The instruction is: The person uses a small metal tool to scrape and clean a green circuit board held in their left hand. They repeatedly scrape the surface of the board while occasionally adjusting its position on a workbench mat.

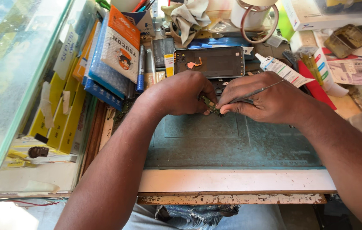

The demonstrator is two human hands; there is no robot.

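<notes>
While the opened phone (210, 62) lies back-up at the far edge of the blue-green mat (232, 142), its small green circuit board (210, 105) is already out and sits between both hands. Left hand (176, 93): fingers pinching the board against the mat. Right hand (266, 100): fingers pressed together around metal tweezers (255, 92), tip at the board. Board work looks mid-way; nothing refitted, phone shell open on the tabletop (236, 181).

Left hand (179, 93): knuckles up, fingers curled down, tips pinched | Right hand (266, 102): palm down, thumb and forefinger pinched at the left fingertips | Forearms: bare, angling in from the lower corners, hands touching at centre
</notes>
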